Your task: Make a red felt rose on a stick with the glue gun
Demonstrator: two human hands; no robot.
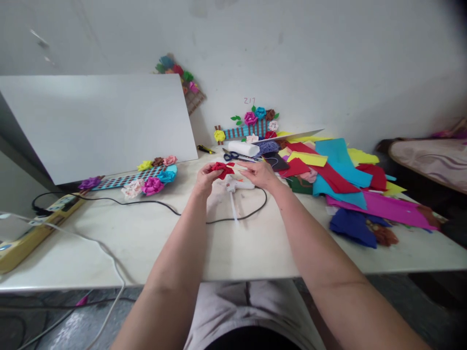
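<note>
Over the middle of the table, my left hand point(207, 178) pinches a red crepe-paper flower point(222, 170) between thumb and fingers. My right hand point(257, 173) is just to the right of it, its fingers pressed together and pointing at the flower's edge. Whether a small piece sits in those right fingertips is too small to tell. Below both hands lies a white glue gun point(241, 185), partly covered by the right hand. A pale glue stick point(233, 208) sticks out of it toward me.
Colored crepe paper point(339, 165) is heaped at right. Scissors point(231, 155), a white roll point(243, 148) and a yellow cutter point(206, 149) lie behind my hands. Flower-decorated guitar shapes point(124, 181) point(248, 130) stand left and back. A black cord point(146, 203) runs to the power strip point(40, 228).
</note>
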